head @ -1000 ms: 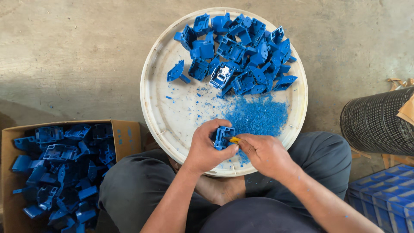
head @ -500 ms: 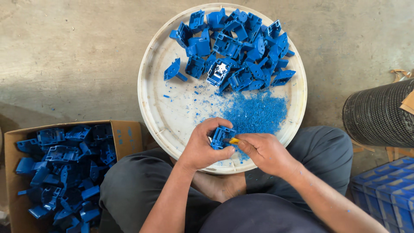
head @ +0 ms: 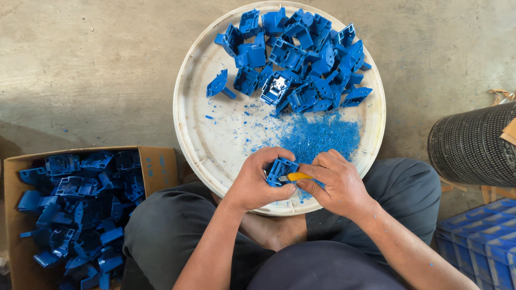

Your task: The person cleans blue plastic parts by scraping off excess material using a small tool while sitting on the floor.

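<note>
A small blue plastic part [head: 280, 171] sits over the near rim of a round white tray [head: 200, 134] on a bare concrete floor [head: 80, 70]. The left hand [head: 257, 182] curls closed around the part. The right hand [head: 336, 185], fingers folded shut, grips a yellow-handled knife [head: 295, 176] with its tip against the part. Blue shavings [head: 322, 135] lie just beyond, then a pile of blue parts [head: 301, 53] at the tray's far side. A cardboard box [head: 156, 166] of more parts stands left, a black mesh cylinder [head: 473, 145] right. Compared with half a second ago, both hands keep the same grip; little has changed.
</note>
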